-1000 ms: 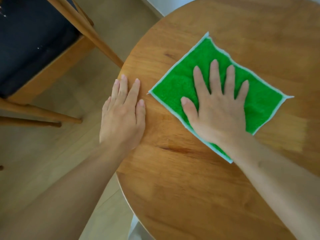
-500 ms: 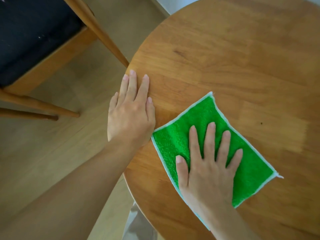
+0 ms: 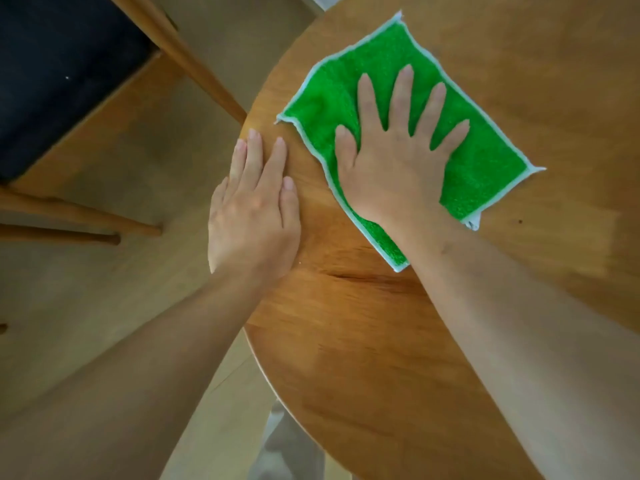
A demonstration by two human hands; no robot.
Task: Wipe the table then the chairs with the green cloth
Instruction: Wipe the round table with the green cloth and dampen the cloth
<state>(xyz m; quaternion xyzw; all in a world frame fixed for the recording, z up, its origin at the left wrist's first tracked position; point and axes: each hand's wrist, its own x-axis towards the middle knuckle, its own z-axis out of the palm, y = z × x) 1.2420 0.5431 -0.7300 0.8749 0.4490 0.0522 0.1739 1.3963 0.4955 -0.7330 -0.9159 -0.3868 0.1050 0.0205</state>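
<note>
Green cloth (image 3: 485, 161) flat under spread right hand (image 3: 394, 171), on table (image 3: 381, 341).

Left grip (image 3: 254, 209): palm down, fingers straight and together, flat at the surface (image 3: 363, 341) edge.
Right grip (image 3: 394, 161): palm down, fingers spread, pressing flat.

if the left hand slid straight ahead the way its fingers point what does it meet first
Probably the chair's slanted wooden leg beyond the table edge; the left hand passes left of the green cloth. Depth is unclear.
</note>
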